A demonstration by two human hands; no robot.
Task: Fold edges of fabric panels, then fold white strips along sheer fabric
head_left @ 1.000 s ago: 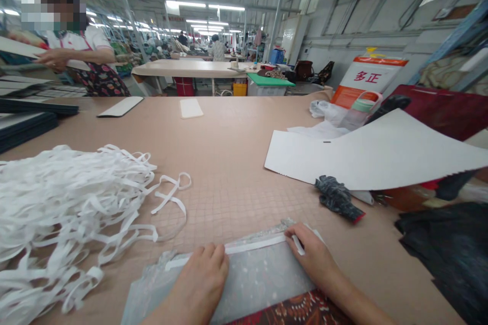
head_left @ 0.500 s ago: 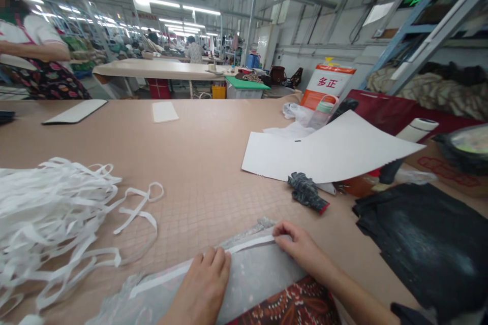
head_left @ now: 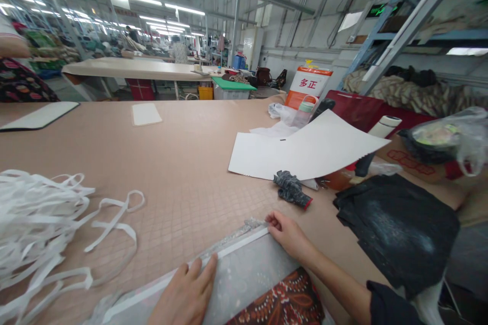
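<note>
Near the front edge, a pale grey piece of fabric lies on the brown tabletop, its far edge ragged and lacy. A straight strip of white tape runs along that edge. My left hand rests palm down on the fabric with its fingers apart, fingertips at the tape. Thumb and fingers of my right hand are pinched together on the tape's far right end. Below, a dark red part with a floral print shows beside the grey fabric.
A heap of white tape lies at left. Ahead are a large white sheet and a dark knitted glove. Black material is stacked at right. A co-worker's patterned apron shows at far left.
The view has turned right, so most things sit further left. The tape now lies straighter along the fabric edge, and my left fingers have spread out from their bunched pose.
</note>
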